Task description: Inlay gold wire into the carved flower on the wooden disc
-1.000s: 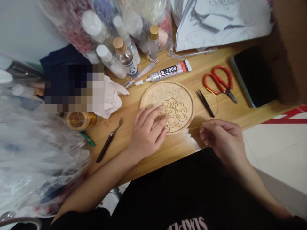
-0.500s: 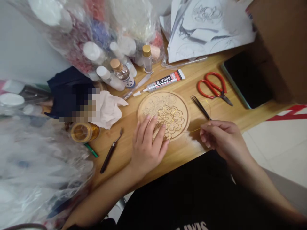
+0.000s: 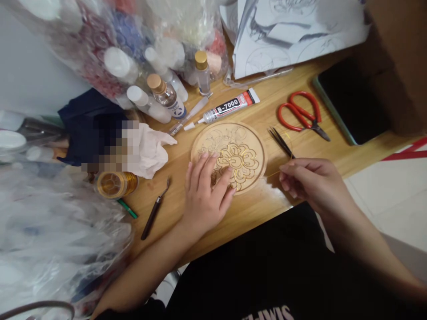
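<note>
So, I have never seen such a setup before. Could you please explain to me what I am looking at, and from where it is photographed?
There is no machine here: these are a person's two bare hands. The camera is worn on the head and looks forward and down, so you see nearly what the person sees.

On the wooden table is a round board with a flower outlined in gold. The left hand lies spread over part of the board. The right hand pinches a thin gold wire.

Around them lie tweezers, red-handled cutters, a glue tube marked B-7000, a phone and, to the left, a spool.
</note>
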`<state>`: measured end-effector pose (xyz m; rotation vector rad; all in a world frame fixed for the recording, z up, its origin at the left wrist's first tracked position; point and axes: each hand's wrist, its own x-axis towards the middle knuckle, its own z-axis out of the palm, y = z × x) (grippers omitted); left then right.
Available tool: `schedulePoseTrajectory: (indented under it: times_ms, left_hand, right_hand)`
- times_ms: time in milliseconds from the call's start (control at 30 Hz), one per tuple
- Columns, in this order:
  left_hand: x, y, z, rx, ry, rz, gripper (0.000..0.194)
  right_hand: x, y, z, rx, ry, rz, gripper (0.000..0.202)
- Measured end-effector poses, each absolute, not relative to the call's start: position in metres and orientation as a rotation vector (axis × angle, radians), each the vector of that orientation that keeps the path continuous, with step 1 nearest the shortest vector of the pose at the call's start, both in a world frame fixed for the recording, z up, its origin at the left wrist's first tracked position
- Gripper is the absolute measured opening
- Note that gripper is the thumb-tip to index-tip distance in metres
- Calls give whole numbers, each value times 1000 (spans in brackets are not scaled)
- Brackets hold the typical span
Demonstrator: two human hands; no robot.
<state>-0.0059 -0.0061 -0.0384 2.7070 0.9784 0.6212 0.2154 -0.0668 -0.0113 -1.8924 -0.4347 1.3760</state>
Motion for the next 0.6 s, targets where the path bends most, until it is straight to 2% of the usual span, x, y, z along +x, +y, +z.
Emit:
schedulePoseTrajectory:
  times_ms: [600]
  left_hand:
    - [-7,-5,-41,2705,884,615,30]
  right_hand:
    - [214,-66,-14,-1923,-416,1351,22]
